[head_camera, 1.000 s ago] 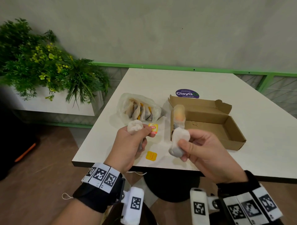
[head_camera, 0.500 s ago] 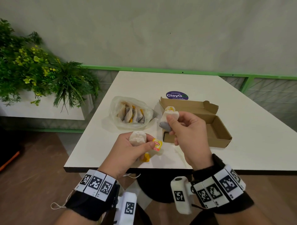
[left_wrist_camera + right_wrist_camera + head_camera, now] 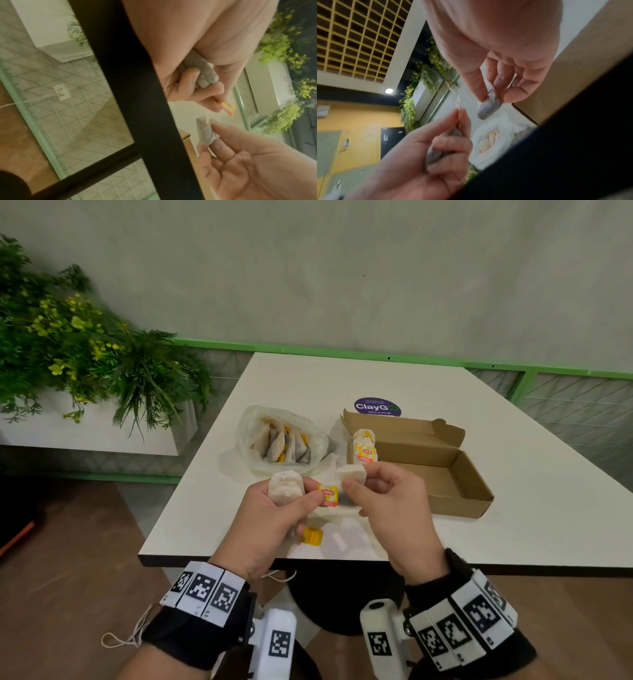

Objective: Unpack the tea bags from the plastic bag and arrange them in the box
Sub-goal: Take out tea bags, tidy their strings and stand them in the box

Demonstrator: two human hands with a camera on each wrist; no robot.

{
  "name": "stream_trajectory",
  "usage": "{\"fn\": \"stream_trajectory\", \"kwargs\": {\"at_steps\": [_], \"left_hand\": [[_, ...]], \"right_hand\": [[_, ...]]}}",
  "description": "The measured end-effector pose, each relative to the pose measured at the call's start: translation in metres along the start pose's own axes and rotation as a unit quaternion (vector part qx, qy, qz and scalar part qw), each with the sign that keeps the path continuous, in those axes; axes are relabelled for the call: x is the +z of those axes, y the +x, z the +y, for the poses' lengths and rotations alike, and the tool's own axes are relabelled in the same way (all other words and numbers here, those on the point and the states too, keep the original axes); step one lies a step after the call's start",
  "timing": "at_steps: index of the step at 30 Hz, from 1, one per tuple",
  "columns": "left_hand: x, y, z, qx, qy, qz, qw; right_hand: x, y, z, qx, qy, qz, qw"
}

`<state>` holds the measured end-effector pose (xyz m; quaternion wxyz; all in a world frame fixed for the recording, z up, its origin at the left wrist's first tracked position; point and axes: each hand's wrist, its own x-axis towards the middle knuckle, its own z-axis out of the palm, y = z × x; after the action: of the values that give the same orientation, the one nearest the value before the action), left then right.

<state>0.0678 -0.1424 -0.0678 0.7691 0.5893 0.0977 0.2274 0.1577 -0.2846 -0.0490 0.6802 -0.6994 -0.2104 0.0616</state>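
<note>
My left hand [image 3: 305,498] grips a small bunch of white tea bags [image 3: 286,491] and pinches a yellow-red tag [image 3: 329,496]; a second yellow tag [image 3: 311,535] dangles below it. Close beside it, my right hand [image 3: 356,482] pinches one tea bag [image 3: 351,474] between thumb and fingers, seen grey in the right wrist view [image 3: 489,108]. A few tea bags [image 3: 364,446] stand at the left end of the open cardboard box [image 3: 445,470]. The clear plastic bag [image 3: 284,443], left of the box, holds several more.
The white table [image 3: 513,508] carries a purple round sticker [image 3: 376,407] behind the box. A planter of green foliage [image 3: 68,337] stands off the table's left side. A green rail runs along the wall behind.
My right hand went to the box's left end with a tea bag, then came back beside the left hand, where it now pinches a tea bag. The left hand kept its bunch.
</note>
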Motion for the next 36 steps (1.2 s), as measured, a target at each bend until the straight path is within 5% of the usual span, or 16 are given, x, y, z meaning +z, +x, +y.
{"fn": "stream_trajectory", "kwargs": {"at_steps": [8,14,20,22,26,30,36], "left_hand": [[-0.002,0.005,-0.007,0.007,-0.013,0.086,0.996],[0.000,-0.001,-0.002,0.018,0.018,0.023,0.999],[0.002,0.001,-0.004,0.035,0.059,0.052,0.996],[0.002,0.001,-0.005,0.046,0.068,0.066,0.994],[0.004,0.000,-0.006,0.064,0.073,0.071,0.993],[0.006,-0.002,-0.003,0.078,0.080,0.068,0.991],[0.006,-0.002,-0.005,0.075,0.062,0.072,0.993]], "right_hand": [[-0.001,-0.020,0.009,-0.006,-0.119,-0.066,0.991],[-0.003,-0.009,0.010,-0.005,-0.135,-0.006,0.991],[-0.005,-0.002,0.003,-0.121,-0.306,-0.030,0.944],[-0.006,-0.001,0.001,-0.080,-0.304,-0.083,0.946],[-0.011,0.000,-0.007,0.075,-0.113,-0.206,0.969],[-0.016,0.004,-0.010,0.142,-0.041,-0.221,0.964],[-0.012,0.007,-0.009,0.150,-0.037,-0.233,0.960]]}}
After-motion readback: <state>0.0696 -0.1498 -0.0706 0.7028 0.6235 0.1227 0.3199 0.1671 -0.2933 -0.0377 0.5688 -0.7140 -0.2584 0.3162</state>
